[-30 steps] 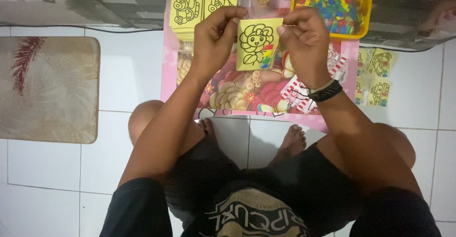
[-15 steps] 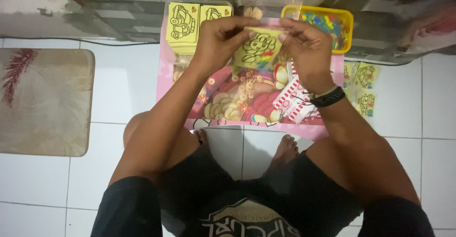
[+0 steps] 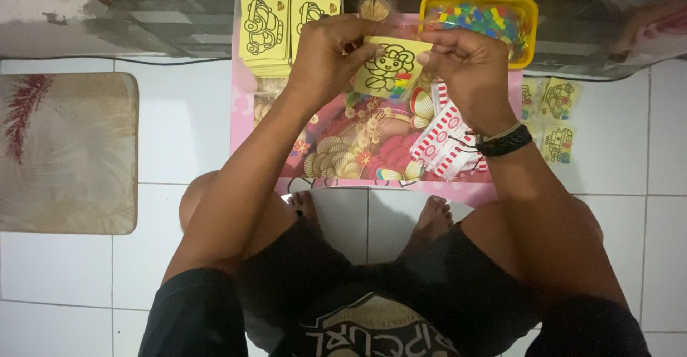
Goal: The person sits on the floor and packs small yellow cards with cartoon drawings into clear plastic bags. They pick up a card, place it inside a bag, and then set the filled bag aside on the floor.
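Small yellow card (image 3: 390,67) with a black-outlined cartoon figure and a patch of rainbow colour, held between the left hand (image 3: 329,53) and right hand (image 3: 465,67). Two stacks of yellow car-picture cards (image 3: 266,28) at the pink mat's far left. Clear packets of similar cards (image 3: 554,117) lie on the floor, right.

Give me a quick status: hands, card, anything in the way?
Left hand and right hand both pinch the yellow card. Held above pink mat. Nothing blocking.
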